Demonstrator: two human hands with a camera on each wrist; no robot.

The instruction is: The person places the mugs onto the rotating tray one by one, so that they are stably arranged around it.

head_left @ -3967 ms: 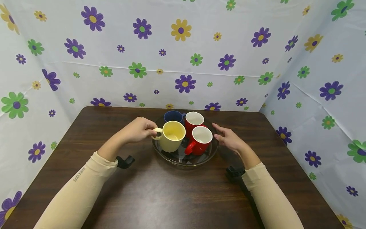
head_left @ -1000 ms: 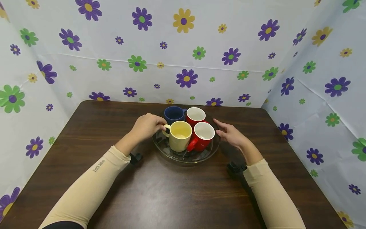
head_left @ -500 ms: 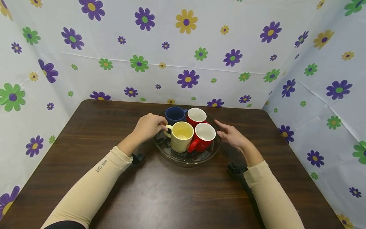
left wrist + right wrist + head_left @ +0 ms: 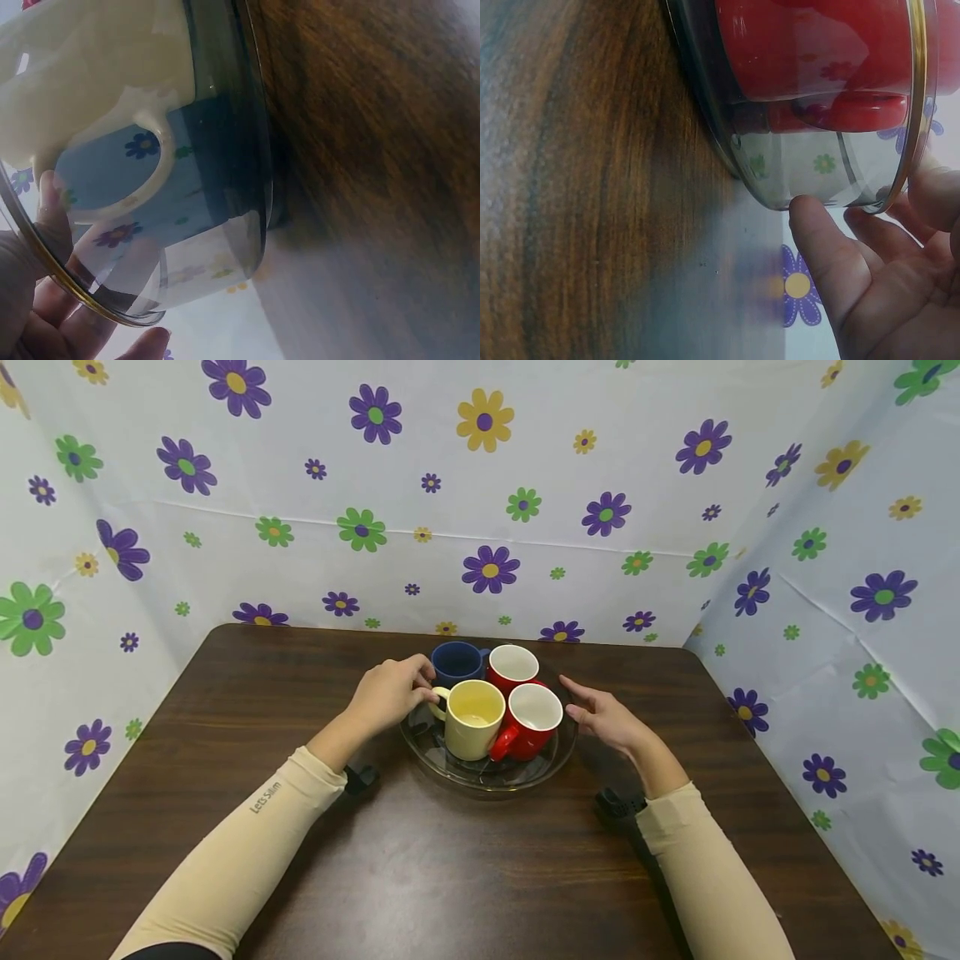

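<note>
A tinted glass bowl [image 4: 487, 783] with a gold-coloured rim stands at the back middle of the table. Inside it are a yellow mug [image 4: 472, 737], a dark blue mug [image 4: 456, 662] behind that, and two red mugs with white insides, the front one [image 4: 528, 739] with its handle pointing to the front left. My left hand [image 4: 390, 693] pinches the yellow mug's handle with thumb and finger; its other fingers hang outside the bowl in the left wrist view. With fingers fairly straight, my right hand [image 4: 611, 718] rests against the bowl's right side, fingertips [image 4: 810, 214] right at the glass.
The dark wooden table [image 4: 465, 877] runs up to a white flower-patterned cloth [image 4: 420, 568], which also covers the left and right sides. A black wrist mount [image 4: 622, 803] sits under each forearm.
Over the last seconds my left hand has moved the yellow mug to the right, closer to the front red mug. In the latest half second little differs; my right hand keeps its place.
</note>
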